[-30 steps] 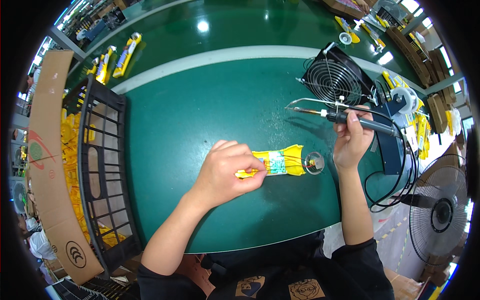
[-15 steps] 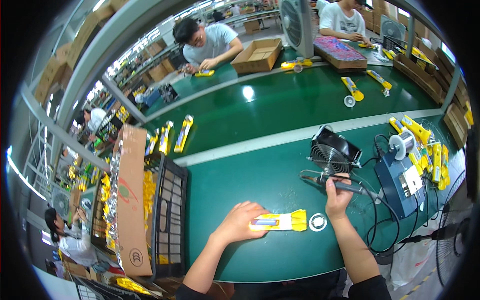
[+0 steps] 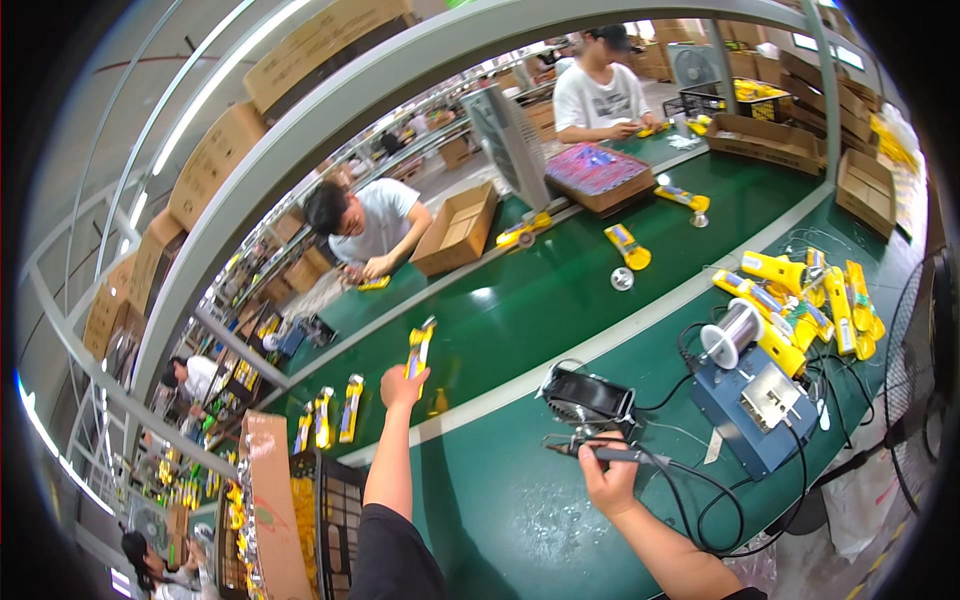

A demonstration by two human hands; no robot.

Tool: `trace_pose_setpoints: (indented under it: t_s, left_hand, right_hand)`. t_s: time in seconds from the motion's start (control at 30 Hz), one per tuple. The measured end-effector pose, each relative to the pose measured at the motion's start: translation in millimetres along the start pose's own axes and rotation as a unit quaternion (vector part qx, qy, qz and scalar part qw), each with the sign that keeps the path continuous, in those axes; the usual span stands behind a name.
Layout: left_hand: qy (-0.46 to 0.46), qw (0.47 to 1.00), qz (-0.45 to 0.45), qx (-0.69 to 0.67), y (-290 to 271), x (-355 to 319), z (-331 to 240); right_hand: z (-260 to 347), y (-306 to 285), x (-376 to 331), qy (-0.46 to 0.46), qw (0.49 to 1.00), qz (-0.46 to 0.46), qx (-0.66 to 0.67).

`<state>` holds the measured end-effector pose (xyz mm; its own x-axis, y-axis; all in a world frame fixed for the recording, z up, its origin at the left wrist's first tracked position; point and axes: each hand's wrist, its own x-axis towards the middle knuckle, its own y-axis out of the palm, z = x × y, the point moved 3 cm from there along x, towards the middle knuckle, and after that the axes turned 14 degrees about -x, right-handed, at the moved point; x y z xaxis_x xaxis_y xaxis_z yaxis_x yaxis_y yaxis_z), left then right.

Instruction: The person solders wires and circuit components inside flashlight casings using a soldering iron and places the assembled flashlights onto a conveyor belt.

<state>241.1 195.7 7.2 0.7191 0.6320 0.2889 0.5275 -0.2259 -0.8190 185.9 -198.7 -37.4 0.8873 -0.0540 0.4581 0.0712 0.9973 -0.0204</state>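
Note:
My left hand (image 3: 402, 385) reaches far out over the green conveyor belt, its fingers closed on the lower end of a yellow flashlight housing (image 3: 421, 346). The housing points away from me and has a pale strip along its face. Over the near worktop, my right hand (image 3: 608, 480) grips a soldering iron (image 3: 622, 455), its tip pointing left. Just beyond that hand sits a small black fan (image 3: 590, 394) with a wire guard. To the right are a blue soldering station (image 3: 750, 410) and a spool of solder wire (image 3: 733, 335).
Several more yellow housings (image 3: 350, 410) lie on the belt left of my left hand. A yellow pile (image 3: 805, 300) lies at the right. A black crate (image 3: 345, 500) with a cardboard flap (image 3: 270, 490) stands at the near left. Two co-workers sit across the belt.
My left hand has carried the yellow flashlight housing from the worktop out to the belt. My right hand still holds the soldering iron. The view has tilted and shifted.

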Motion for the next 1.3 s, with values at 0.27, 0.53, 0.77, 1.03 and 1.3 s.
trace_pose_setpoints:
  t_s: [0.27, 0.53, 0.77, 1.03, 1.3]
  left_hand:
    - [-0.111, 0.988, -0.029, 0.101, 24.2, 2.8, -28.3]
    - [0.069, 0.908, 0.312, -0.273, 128.3, 34.0, -284.7]
    - [0.134, 0.935, 0.326, -0.023, 233.0, 32.7, -385.1]
    - [0.122, 0.943, 0.306, 0.039, 283.8, 41.5, -372.0]
    - [0.181, 0.93, 0.298, 0.116, 203.5, 68.0, -317.6]
  right_hand:
    - [-8.0, 0.2, 3.6, 0.038, 0.999, 0.031, -0.001]
    - [-4.3, -4.8, 2.8, 0.071, 0.997, 0.038, -0.01]
    - [-2.4, -1.3, 2.5, 0.048, 0.994, 0.079, -0.058]
    - [-7.9, 2.6, 4.8, 0.013, 0.998, 0.059, -0.024]
    - [0.4, 4.8, 4.7, 0.004, 0.998, 0.062, -0.03]
